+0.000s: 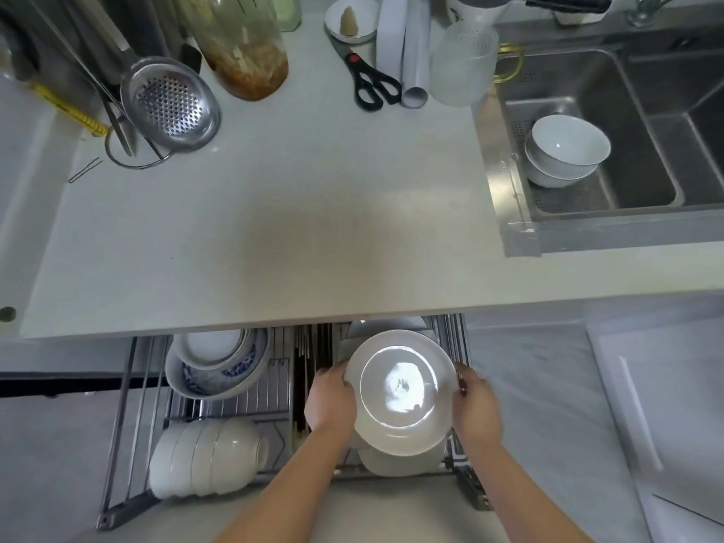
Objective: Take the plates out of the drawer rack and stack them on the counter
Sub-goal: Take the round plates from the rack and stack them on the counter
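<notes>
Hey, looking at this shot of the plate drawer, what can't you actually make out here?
- Plates left in the drawer rack: the held plate, gripped by left hand and right hand, covers them; count unclear, head view.
- Back of the rack: hidden under the counter edge.
- Tall jar: top cut off by the frame edge.
- Bowls in the sink: count unclear.

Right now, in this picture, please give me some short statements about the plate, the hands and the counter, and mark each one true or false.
1. Both hands, left hand and right hand, hold one white plate. True.
2. A stack of plates already stands on the counter. False: none is there yet.
3. The scissors lie in the sink. False: they lie on the counter.
4. White bowls sit in the sink. True.
5. The drawer rack is pulled open. True.
</notes>
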